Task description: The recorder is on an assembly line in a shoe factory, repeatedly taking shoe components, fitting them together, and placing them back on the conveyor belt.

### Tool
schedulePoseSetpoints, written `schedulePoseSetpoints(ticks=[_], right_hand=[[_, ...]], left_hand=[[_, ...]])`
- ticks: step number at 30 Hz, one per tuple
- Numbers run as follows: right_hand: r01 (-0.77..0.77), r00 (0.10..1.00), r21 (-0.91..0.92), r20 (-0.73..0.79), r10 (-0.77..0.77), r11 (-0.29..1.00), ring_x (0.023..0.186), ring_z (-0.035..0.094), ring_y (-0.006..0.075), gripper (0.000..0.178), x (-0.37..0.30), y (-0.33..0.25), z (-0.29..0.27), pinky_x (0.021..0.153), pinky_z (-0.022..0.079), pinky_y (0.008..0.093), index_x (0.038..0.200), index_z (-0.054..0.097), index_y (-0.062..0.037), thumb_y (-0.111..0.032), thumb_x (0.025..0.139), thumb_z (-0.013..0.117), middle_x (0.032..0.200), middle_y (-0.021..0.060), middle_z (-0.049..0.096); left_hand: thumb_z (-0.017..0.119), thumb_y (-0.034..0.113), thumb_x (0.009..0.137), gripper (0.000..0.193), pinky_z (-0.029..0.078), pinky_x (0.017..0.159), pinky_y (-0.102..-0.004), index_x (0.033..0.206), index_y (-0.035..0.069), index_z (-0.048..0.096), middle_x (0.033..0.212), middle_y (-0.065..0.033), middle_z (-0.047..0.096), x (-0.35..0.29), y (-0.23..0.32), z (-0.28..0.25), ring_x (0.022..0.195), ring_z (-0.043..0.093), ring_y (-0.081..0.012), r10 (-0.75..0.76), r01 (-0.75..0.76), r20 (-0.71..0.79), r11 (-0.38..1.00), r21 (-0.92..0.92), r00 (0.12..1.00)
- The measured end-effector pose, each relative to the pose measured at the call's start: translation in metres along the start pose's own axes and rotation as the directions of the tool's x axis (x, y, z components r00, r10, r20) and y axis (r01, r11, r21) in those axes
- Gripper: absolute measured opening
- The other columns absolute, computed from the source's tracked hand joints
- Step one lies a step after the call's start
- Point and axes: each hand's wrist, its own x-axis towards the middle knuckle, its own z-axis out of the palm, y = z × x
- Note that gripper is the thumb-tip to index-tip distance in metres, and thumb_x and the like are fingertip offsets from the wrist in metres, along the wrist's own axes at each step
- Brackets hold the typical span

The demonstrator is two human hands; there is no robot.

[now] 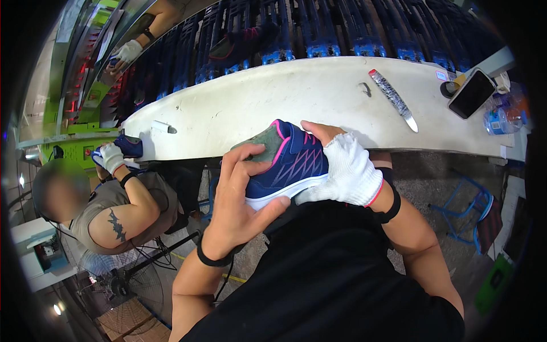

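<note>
Head camera view: both our hands were closed around a navy child-style sneaker [296, 165] with pink trim, a strap and a white sole. Our bare left hand [232, 208] gripped the heel end, its fingers curled over the grey-lined opening and its thumb against the sole. Our right hand [350, 171], in a white fingerless glove, wrapped the toe end from the other side. The shoe was between our black shirt [336, 268] and the white bench [216, 114], overlapping the bench's near edge in view.

Farther out, on the bench, we saw a knife-like tool [392, 98] with a patterned handle, and a small dark curved piece [365, 89] just beside it. A small white stub [163, 126] lay toward the left; a smartphone [472, 94] and a clear plastic bottle [501, 121] were at the right end. Beyond the bench ran a blue slatted conveyor [313, 34] bearing a dark shoe [225, 48]. To our left, a seated co-worker [128, 214] held another navy shoe [130, 146], near a floor fan [122, 285]
</note>
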Motion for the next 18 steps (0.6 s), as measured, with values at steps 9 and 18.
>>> schedulePoseSetpoints(ticks=[9, 18], right_hand=[[-0.012, 0.997, -0.096, 0.078, 0.019, 0.995, 0.113, 0.075, 0.0429, 0.118, 0.000, 0.012, 0.000, 0.105, 0.055, 0.0500, 0.147, 0.065, 0.0025, -0.078, 0.065, 0.094, 0.124, 0.0256, 0.078], [-0.115, 0.961, 0.463, -0.171, 0.216, 0.879, 0.095, 0.080, 0.0319, 0.047, 0.001, 0.023, 0.021, 0.091, 0.060, 0.0406, 0.117, 0.076, 0.0033, -0.040, 0.102, 0.081, 0.106, 0.0189, 0.083]], left_hand=[[0.090, 0.011, 0.082, 0.052, 0.045, 0.120, -0.0513, 0.126, 0.001, 0.065, 0.148, -0.0235, 0.057, -0.023, -0.004, 0.021, 0.140, 0.056, -0.0409, -0.012, 0.020, -0.104, 0.997, 0.069, 0.994], [0.090, 0.012, 0.081, 0.052, 0.047, 0.117, -0.0511, 0.124, -0.001, 0.064, 0.146, -0.0268, 0.058, -0.027, -0.012, 0.024, 0.136, 0.059, -0.0426, -0.078, 0.088, -0.205, 0.995, 0.039, 0.976]])
